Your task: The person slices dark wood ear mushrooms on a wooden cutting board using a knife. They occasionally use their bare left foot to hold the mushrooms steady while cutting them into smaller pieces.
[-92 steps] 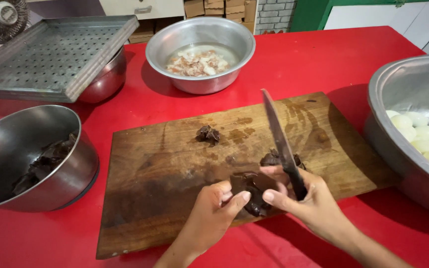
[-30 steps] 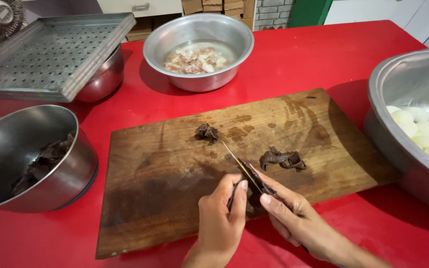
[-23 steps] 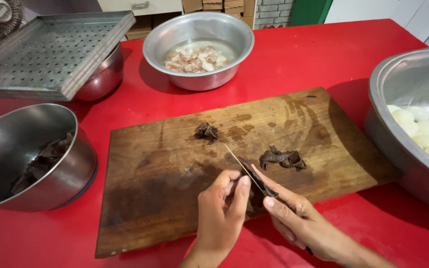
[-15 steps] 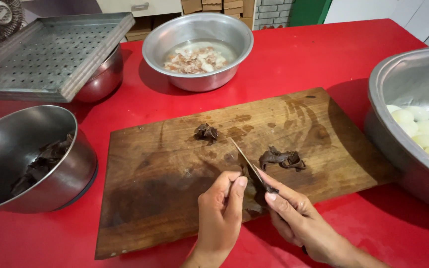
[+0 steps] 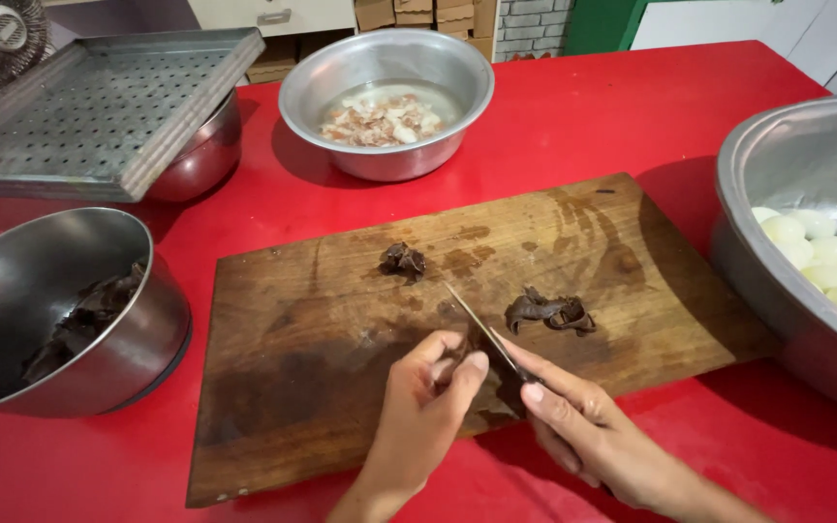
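Observation:
A wet wooden cutting board [image 5: 341, 387] lies on the red table. My right hand [image 5: 573, 426] grips a knife [image 5: 481, 329], its blade edge-down on a dark brown mushroom piece [image 5: 506, 392] near the board's front edge. My left hand [image 5: 418, 412] presses fingertips on that same piece, right beside the blade. A pile of cut dark strips [image 5: 549, 312] rests on the board just right of the knife. Another small dark piece [image 5: 403, 260] sits farther back on the board.
A steel bowl [image 5: 138, 349] holding dark mushrooms stands at the left. At the back sit a steel bowl [image 5: 438, 68] of pale chopped meat and a perforated metal tray [image 5: 89, 107] resting on another bowl. A large steel basin [image 5: 777, 261] with white round pieces fills the right side.
Three seconds ago the knife was raised with its flat side showing; now it is down in the dark piece. Over the last second the blade and both hands barely shifted.

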